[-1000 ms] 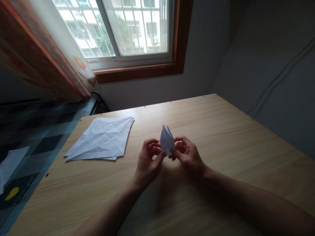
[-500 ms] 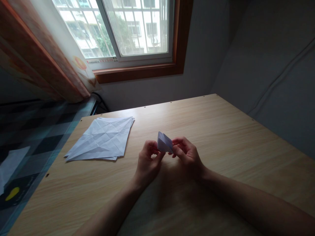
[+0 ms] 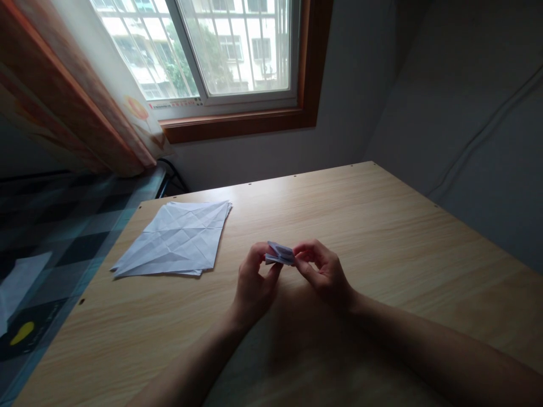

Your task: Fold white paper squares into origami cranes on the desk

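A small piece of folded white paper (image 3: 280,254) is held between my two hands, over the middle of the wooden table (image 3: 365,226). Its layers stand slightly apart, and it is seen nearly edge-on. My left hand (image 3: 257,275) grips its left and lower side between thumb and fingers. At its right end, my right hand (image 3: 321,268) pinches it with thumb and forefinger. The fingers partly cover the paper's ends. Left of the hands lies a stack of creased white paper sheets (image 3: 182,237), flat on the table.
Beyond the table's left edge is a surface with a dark checked cover (image 3: 76,220), bearing another white sheet (image 3: 25,280). A curtain (image 3: 85,102) hangs at the left beside a barred window (image 3: 246,51). A cable (image 3: 479,135) runs along the right wall.
The folded paper has tipped from showing a broad face to lying nearly flat and edge-on, its layers now visible. Both hands stay in about the same place.
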Demonstrator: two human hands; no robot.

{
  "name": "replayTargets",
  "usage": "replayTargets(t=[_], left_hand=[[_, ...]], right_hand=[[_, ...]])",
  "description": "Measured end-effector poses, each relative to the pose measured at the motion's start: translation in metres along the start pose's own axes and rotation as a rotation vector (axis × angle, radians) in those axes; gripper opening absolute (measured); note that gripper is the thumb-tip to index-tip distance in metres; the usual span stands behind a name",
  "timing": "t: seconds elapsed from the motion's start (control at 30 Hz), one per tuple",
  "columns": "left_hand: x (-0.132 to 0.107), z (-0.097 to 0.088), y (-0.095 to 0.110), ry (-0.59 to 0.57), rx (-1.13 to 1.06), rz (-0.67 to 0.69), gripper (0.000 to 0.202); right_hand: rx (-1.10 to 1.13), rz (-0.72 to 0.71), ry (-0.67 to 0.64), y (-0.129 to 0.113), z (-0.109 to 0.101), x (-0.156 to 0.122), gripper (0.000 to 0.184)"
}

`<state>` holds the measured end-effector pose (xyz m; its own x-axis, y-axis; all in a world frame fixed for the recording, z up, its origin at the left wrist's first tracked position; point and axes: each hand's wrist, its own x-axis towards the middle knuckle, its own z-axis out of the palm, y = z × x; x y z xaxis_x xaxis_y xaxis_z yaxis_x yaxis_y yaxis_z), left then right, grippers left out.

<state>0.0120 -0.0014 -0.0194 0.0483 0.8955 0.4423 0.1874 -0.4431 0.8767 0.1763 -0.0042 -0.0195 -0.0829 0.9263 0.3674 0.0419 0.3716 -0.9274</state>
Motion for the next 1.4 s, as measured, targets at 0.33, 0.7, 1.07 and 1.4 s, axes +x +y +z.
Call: replayTargets(t=[0.33, 0.7, 1.07, 1.4], left_hand=[[0.0, -0.001, 0.005, -0.009, -0.24, -0.12, 0.044], [0.003, -0.003, 0.005, -0.181, -0.366, -0.309, 0.04], [0.006, -0.004, 0.013, -0.236, -0.217, -0.281, 0.032], [0.005, -0.004, 0.012, -0.242, -0.16, -0.283, 0.029]], right_hand=[[-0.084, -0.002, -0.077, 0.0, -0.001, 0.0, 0.009], [-0.005, -0.019, -0.008, 0.002, 0.0, 0.001, 0.021], [-0.091, -0.176, 0.015, 0.003, -0.005, 0.006, 0.023], [-0.12, -0.251, -0.063, 0.001, -0.012, 0.014, 0.013]])
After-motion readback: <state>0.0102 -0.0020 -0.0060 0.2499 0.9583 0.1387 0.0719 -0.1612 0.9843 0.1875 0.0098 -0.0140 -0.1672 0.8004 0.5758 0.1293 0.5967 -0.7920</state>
